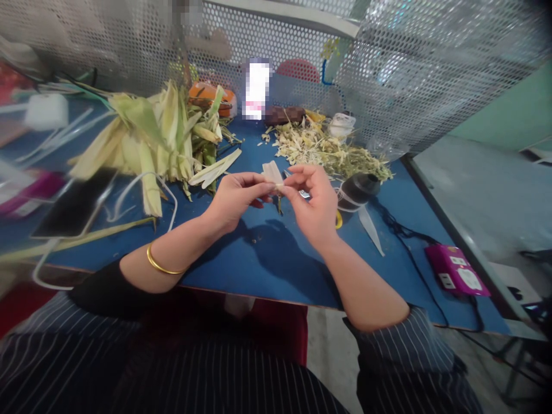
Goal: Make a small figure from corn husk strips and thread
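Note:
Above the middle of the blue table, my left hand [237,198] and my right hand [313,198] meet, fingertips pinched together. Between them is a small pale strip of corn husk [272,171], its wide end pointing up and away from me. A thin dark greenish end hangs below the fingertips. Something shiny and metallic shows behind my right fingers; whether that hand holds it, I cannot tell. A yellow loop [339,219], perhaps a scissors handle, peeks out beside my right palm. Close by on the right stands a black thread spool [360,190].
A heap of corn husks [159,132] lies at the left, with loose trimmings [319,144] at the back right. A dark phone [75,204] and white cable are at left. A pointed whitish piece [371,231] and a magenta power strip [457,270] with black cords lie right. Perforated mesh [293,34] borders the back.

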A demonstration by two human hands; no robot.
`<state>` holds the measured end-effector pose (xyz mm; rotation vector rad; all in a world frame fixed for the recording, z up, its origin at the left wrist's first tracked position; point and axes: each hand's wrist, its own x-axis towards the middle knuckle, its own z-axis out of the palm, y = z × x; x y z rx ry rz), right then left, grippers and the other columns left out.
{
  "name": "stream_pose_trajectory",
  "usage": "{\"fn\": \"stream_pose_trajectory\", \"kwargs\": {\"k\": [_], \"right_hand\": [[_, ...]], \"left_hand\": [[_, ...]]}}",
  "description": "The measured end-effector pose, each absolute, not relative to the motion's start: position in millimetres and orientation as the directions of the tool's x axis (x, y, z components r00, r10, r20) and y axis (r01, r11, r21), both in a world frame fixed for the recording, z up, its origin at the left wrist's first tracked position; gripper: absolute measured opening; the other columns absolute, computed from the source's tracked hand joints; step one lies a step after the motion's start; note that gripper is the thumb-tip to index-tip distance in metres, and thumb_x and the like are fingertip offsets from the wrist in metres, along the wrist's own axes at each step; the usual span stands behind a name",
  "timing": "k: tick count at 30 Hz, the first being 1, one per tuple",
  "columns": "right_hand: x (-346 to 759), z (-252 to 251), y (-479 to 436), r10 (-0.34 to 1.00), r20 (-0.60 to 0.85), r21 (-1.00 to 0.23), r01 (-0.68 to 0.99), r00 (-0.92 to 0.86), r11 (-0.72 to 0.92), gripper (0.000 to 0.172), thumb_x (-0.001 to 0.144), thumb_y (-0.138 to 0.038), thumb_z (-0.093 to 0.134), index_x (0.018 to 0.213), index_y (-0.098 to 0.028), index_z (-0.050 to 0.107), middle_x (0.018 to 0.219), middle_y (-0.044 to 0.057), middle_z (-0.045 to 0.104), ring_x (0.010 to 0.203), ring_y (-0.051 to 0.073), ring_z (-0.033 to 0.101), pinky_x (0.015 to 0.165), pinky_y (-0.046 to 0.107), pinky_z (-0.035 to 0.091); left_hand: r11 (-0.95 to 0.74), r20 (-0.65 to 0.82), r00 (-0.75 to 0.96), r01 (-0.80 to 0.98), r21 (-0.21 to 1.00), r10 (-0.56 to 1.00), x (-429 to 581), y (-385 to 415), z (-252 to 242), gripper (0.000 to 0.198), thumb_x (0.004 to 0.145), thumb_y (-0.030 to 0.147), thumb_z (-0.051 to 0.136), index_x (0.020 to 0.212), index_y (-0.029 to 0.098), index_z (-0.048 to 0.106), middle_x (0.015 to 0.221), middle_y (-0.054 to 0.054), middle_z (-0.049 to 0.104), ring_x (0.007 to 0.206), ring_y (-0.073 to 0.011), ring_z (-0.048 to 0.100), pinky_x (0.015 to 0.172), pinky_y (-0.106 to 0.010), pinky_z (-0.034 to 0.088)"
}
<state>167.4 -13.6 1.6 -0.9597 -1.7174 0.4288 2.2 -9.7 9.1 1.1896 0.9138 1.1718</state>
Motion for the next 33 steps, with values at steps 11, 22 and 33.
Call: {"fn": "stream_pose_trajectory", "kwargs": {"k": [11,22,33], "right_hand": [[167.5,9.5,-16.8,0.674,0.706,-0.528,0.473,-0.218,0.705,0.008,0.086,-0.019,0.059,0.087,-0.025,0.064,0.093,0.003,0.061,0.091,0.018,0.059,0.086,0.038,0.048],[166.1,7.4,-16.1,0.766,0.626,-0.646,0.453,-0.147,0.615,0.007,0.086,-0.019,0.057,0.08,-0.021,0.061,0.081,0.0,0.062,0.079,0.015,0.058,0.076,0.032,0.048],[165.8,5.6,-14.9,0.793,0.606,-0.698,0.44,-0.056,0.565,0.005,0.082,-0.017,0.061,0.082,-0.021,0.059,0.076,-0.002,0.063,0.071,0.012,0.058,0.07,0.029,0.049]], "left_hand": [[0.252,-0.14,0.324,-0.333,0.909,0.936,-1.4,-7.7,10.1,0.011,0.067,0.025,0.074,0.071,0.015,0.068,0.069,-0.002,0.065,0.062,-0.0091,0.058,0.051,-0.019,0.042],[-0.066,0.1,0.207,-0.168,0.984,0.973,2.6,-12.4,10.9,0.018,0.073,0.032,0.07,0.077,0.015,0.072,0.072,-0.004,0.069,0.064,-0.0122,0.061,0.058,-0.023,0.048],[-0.156,0.166,0.231,-0.06,0.986,0.959,5.2,-11.0,8.2,0.022,0.075,0.036,0.07,0.072,0.015,0.071,0.068,-0.004,0.067,0.061,-0.0112,0.059,0.059,-0.024,0.049]]}}
